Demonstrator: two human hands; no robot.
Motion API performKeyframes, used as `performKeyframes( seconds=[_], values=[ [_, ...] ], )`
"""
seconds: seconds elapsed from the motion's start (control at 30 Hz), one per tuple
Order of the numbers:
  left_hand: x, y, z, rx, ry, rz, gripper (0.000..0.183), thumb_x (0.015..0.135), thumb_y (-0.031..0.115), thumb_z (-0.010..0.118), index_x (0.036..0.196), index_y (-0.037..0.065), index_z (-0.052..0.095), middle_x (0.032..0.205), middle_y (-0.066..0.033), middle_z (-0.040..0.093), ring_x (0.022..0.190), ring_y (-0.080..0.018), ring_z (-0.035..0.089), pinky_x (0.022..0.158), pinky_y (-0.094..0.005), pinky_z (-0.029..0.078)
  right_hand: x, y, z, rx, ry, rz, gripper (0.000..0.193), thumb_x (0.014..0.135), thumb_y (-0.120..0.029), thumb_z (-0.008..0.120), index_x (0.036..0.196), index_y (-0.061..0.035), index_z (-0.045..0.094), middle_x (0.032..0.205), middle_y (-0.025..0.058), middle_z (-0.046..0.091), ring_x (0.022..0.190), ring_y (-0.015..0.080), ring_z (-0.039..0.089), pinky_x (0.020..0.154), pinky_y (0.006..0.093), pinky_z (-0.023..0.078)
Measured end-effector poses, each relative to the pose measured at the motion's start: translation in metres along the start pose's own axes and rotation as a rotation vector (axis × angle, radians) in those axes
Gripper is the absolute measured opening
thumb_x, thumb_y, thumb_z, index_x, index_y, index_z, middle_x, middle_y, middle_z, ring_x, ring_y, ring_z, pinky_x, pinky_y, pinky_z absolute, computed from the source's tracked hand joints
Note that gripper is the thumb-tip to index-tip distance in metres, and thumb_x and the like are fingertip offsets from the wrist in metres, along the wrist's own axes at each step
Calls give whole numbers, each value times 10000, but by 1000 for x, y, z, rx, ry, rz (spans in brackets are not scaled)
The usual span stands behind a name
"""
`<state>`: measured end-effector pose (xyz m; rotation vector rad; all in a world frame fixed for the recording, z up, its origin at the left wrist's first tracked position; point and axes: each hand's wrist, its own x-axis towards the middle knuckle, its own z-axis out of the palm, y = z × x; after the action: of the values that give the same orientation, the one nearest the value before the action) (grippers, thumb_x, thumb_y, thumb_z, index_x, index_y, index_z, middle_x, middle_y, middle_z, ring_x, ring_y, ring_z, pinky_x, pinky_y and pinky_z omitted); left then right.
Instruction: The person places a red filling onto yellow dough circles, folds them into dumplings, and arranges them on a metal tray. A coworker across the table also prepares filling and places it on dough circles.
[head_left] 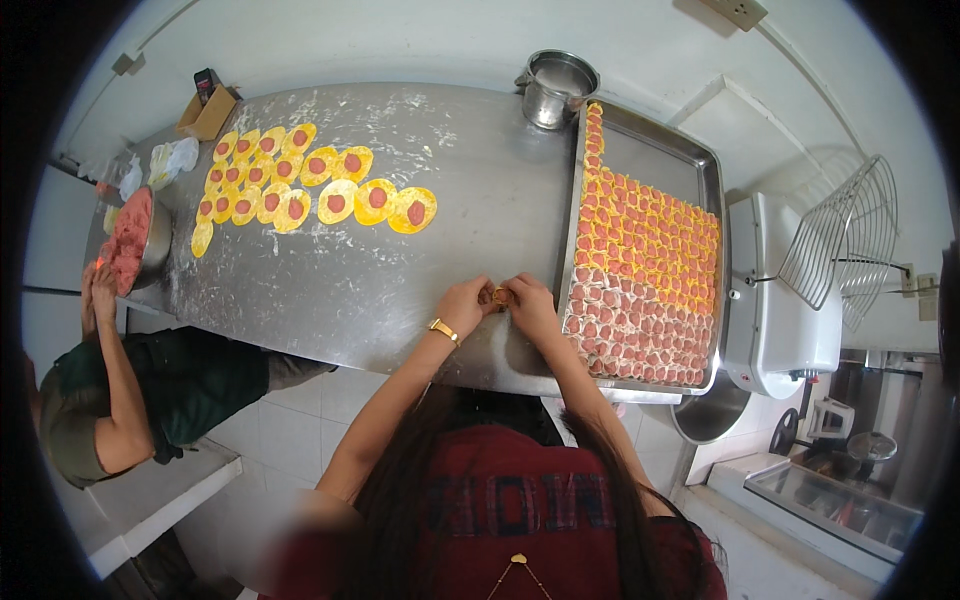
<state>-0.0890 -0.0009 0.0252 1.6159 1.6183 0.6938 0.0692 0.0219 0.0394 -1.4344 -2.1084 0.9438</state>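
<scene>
At the near edge of the steel table, my left hand (464, 306) and my right hand (531, 304) meet with closed fingers round a small open-topped dumpling (501, 296). Its yellow wrapper is gathered about a pink filling, and my fingers hide part of it. Right beside my right hand lies a large metal tray (655, 150), packed in rows with finished dumplings, yellow ones farther back and paler ones nearer me. To the far left, flat round yellow wrappers (375, 190) are spread out, most with a lump of pink meat in the middle.
A steel pot (556, 92) stands behind the tray's far left corner. At the left, a co-worker's hands (103, 290) touch a bowl (157, 240) of pink minced meat. A cardboard box (207, 113) sits at the back left. White equipment (765, 300) and a wire rack (840, 230) border the right.
</scene>
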Motion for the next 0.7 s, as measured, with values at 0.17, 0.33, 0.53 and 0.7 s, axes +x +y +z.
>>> performKeyframes(
  seconds=[0.17,0.33,0.53,0.7],
  values=[
    [3,2,1,48,2,-16,262,685,174,765,831,56,583,695,-87,635,653,-250,623,607,-349,494,5,2,-1,21,118,-150,273,691,60,566,938,-32,637,881,132,598,815,336,597,727,382,482],
    [1,3,1,-145,74,12,242,702,157,752,818,44,573,698,-102,639,651,-250,629,604,-339,497,3,2,-1,-52,81,-86,277,685,62,569,935,-35,641,917,135,608,837,330,604,729,381,483],
    [3,-2,4,-126,22,12,219,721,139,734,836,36,579,713,-121,648,663,-257,646,621,-336,508,6,2,-1,23,72,-108,249,689,43,581,918,-33,645,905,141,609,834,332,606,733,383,483],
    [4,-4,7,-116,26,-13,189,731,100,720,845,23,590,722,-125,658,660,-245,657,630,-329,516,8,4,-2,-46,5,-81,272,685,32,602,946,-34,639,975,142,610,887,331,602,749,380,485]
  ],
)
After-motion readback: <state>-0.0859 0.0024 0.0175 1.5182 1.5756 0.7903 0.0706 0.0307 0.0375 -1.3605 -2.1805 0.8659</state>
